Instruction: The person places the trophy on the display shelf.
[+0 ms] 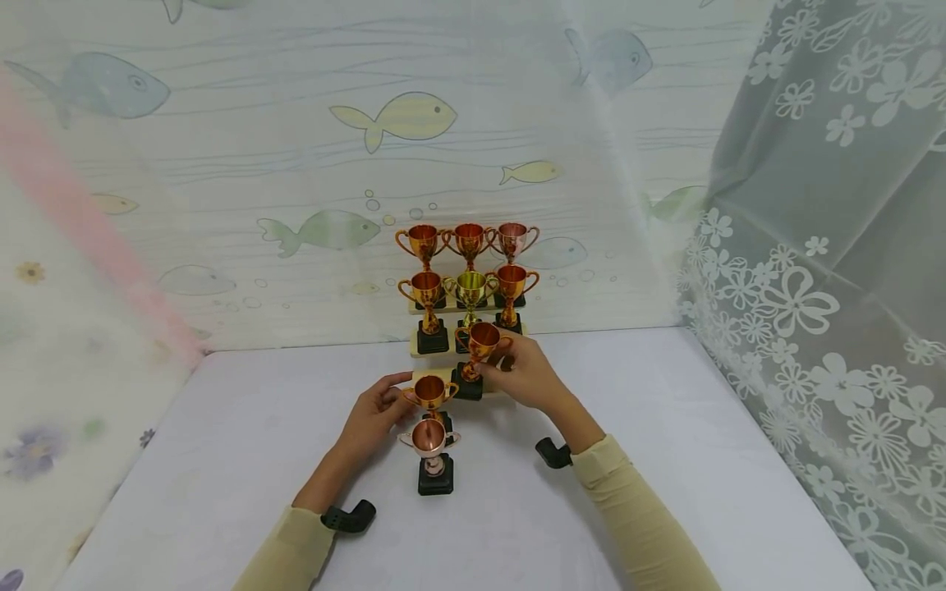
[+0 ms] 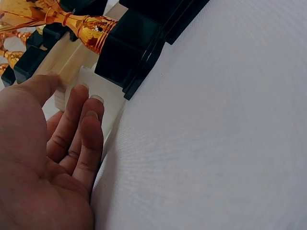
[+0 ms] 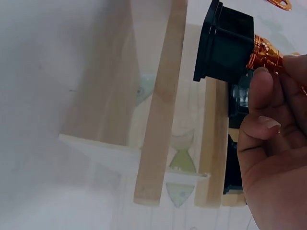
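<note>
A stepped wooden stand (image 1: pixel 424 375) against the back wall carries several small gold and copper trophies (image 1: pixel 469 243) on black bases. My right hand (image 1: pixel 493 362) pinches the stem of a copper trophy (image 1: pixel 483 340) whose black base sits on the lowest step. In the right wrist view my right hand (image 3: pixel 276 76) has its fingers curled round the orange stem (image 3: pixel 263 53) above the black base (image 3: pixel 224 45). My left hand (image 1: pixel 399 392) is beside a gold trophy (image 1: pixel 430 392). In the left wrist view, fingers (image 2: pixel 91 108) lie straight against the pale step (image 2: pixel 72 64), not round the gold trophy (image 2: pixel 88 26).
A copper trophy (image 1: pixel 430 445) stands alone on the white table (image 1: pixel 665 492) in front of the stand. A fish-patterned wall (image 1: pixel 392 115) closes the back, and a lace curtain (image 1: pixel 828 271) hangs at the right. Bare tabletop lies to either side of my arms.
</note>
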The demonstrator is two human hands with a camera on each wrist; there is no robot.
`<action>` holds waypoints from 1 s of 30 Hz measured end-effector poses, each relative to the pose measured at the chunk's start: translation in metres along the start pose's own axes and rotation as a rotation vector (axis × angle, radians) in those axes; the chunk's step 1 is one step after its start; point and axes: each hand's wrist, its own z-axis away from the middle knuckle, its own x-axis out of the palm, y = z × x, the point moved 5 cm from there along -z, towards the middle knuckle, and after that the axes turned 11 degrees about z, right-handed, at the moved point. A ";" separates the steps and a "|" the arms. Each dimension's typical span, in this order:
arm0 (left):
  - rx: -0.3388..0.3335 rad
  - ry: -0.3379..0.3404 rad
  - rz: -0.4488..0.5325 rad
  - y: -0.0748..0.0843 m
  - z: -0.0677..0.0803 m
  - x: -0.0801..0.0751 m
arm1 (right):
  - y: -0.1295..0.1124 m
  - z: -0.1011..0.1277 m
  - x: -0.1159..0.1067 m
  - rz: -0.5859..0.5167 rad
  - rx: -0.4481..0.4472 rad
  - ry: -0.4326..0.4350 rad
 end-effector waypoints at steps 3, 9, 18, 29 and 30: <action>0.001 -0.001 -0.002 0.001 0.000 0.000 | -0.005 -0.006 0.002 0.016 -0.026 -0.019; 0.011 -0.005 0.006 -0.002 0.000 -0.001 | -0.017 -0.017 0.007 0.058 -0.089 -0.060; 0.017 -0.002 0.014 -0.002 0.001 -0.001 | -0.025 -0.028 0.018 0.043 -0.118 -0.135; 0.016 -0.003 0.001 0.001 0.003 0.001 | -0.025 -0.034 0.032 0.033 -0.128 -0.192; 0.015 -0.003 -0.001 0.002 0.004 0.001 | -0.025 -0.035 0.032 0.036 -0.128 -0.192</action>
